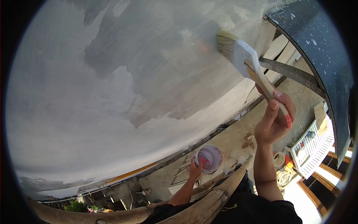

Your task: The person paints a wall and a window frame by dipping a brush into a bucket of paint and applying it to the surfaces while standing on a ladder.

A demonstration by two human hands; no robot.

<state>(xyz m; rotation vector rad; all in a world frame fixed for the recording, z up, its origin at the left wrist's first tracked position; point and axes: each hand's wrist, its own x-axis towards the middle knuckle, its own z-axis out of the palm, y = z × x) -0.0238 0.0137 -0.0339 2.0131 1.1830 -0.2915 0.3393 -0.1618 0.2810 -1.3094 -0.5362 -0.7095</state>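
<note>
Wooden brush (244,59) | handle (264,83) clasped in right grip (274,123), bristles (226,43) above it | left grip (195,170) holds bucket (216,157)

An outdoor work site, high against a wall being coated.
The grey wall (123,100) fills most of the view, patched with darker and lighter coats; a brush (257,71) and a bucket (216,160) are in use there. Rough poles (223,190) like scaffolding cross in front of the person, ground (238,128) shows well below, green plants (74,206) grow near the wall's foot, strong sunlight falls at right, and pale splashes speckle a dark panel (320,56).
</note>
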